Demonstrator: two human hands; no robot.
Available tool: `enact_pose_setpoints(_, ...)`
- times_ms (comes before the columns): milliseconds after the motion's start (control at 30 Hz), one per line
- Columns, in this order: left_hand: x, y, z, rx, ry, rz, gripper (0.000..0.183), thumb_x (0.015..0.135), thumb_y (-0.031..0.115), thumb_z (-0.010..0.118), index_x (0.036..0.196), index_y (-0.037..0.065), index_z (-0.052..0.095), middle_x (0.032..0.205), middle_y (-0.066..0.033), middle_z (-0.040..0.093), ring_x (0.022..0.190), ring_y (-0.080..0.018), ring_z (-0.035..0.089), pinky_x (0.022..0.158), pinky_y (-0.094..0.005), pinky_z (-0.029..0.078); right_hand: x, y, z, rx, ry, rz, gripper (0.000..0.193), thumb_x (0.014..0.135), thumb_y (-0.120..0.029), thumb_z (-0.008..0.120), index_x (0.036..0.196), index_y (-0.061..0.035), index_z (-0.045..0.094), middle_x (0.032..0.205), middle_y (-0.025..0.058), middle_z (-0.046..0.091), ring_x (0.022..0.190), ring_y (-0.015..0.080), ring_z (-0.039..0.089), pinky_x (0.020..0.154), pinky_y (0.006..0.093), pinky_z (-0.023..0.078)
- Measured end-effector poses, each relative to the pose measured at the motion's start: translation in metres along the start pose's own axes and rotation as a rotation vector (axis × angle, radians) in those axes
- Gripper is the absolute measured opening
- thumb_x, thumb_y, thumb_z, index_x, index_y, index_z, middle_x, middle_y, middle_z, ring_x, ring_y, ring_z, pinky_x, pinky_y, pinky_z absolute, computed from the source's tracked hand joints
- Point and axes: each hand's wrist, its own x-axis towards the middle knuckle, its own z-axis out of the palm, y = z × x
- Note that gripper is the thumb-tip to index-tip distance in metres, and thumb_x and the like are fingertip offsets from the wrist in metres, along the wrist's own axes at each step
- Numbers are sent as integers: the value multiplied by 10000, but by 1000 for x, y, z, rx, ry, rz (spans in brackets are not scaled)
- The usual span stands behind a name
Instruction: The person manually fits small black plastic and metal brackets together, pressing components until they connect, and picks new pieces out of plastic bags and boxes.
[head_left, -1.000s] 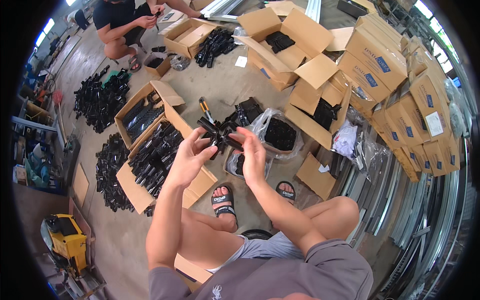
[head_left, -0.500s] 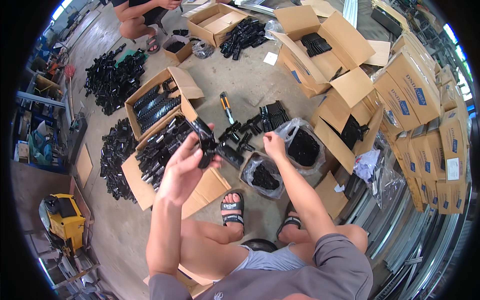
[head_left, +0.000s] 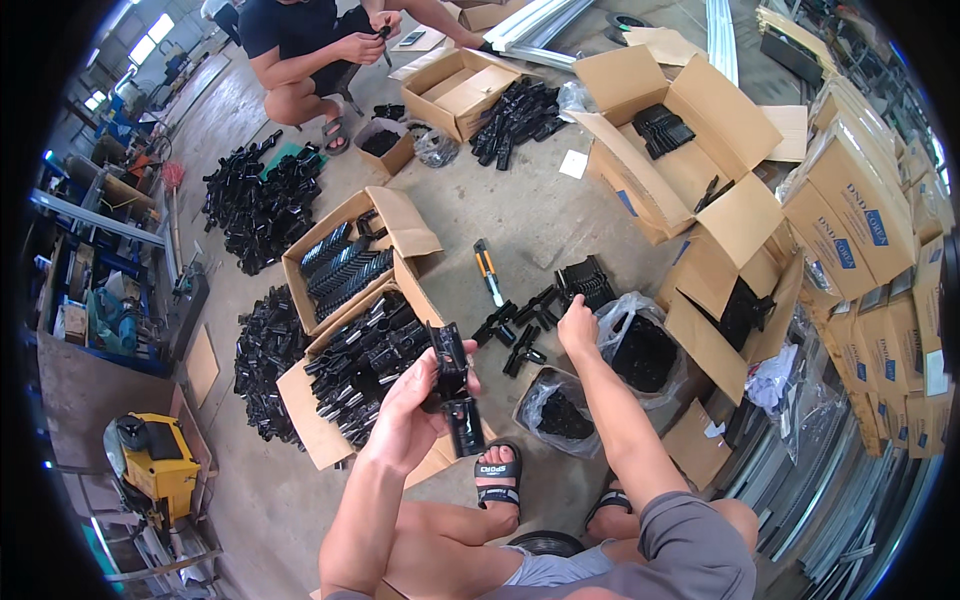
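My left hand (head_left: pixel 408 408) is wrapped round a black jointed bracket-like part (head_left: pixel 462 425), held upright in front of me. My right hand (head_left: pixel 577 328) has its fingers pinched together beside a neat stack of black parts (head_left: pixel 586 281) on the floor. Whatever those fingertips hold, if anything, is hidden. Several loose black parts (head_left: pixel 524 352) lie just left of that hand. Below it stands a small plastic-lined box (head_left: pixel 532 420) of small black pieces. To its right is a clear bag (head_left: pixel 672 385) of more black pieces.
Orange-handled pliers (head_left: pixel 486 268) lie on the floor. Cartons of black parts (head_left: pixel 375 350) stand at left, beside heaps (head_left: pixel 262 205). Open cartons (head_left: pixel 690 130) and stacked boxes (head_left: pixel 840 225) fill the right. Another person (head_left: pixel 300 50) sits at the far left, handling a small dark piece.
The view has shifted, showing more of the far side. The part in my left hand has turned from slanted to upright. My right hand now meets the stack of parts.
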Motion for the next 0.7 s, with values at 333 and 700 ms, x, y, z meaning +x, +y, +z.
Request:
enact_pose_setpoints(333,7,-14,-1,244,-77,198,770,776,540,761,1344,79,523,985,-7,673,819,-72,623,729,-209,496,-105,-28,-126,1700,-320,260,392,1008,-81,402,1400,-102,399,1049,124,655,781,172,652,655,282,501)
enact_pose_setpoints(700,-17,-5,35,569,1,569,481,778,70,807,1221,28,622,936,-11,715,854,-46,619,789,-228,494,-237,-83,-229,1872,-518,-149,388,973,-91,367,1331,-5,493,975,42,571,650,82,483,514,197,337)
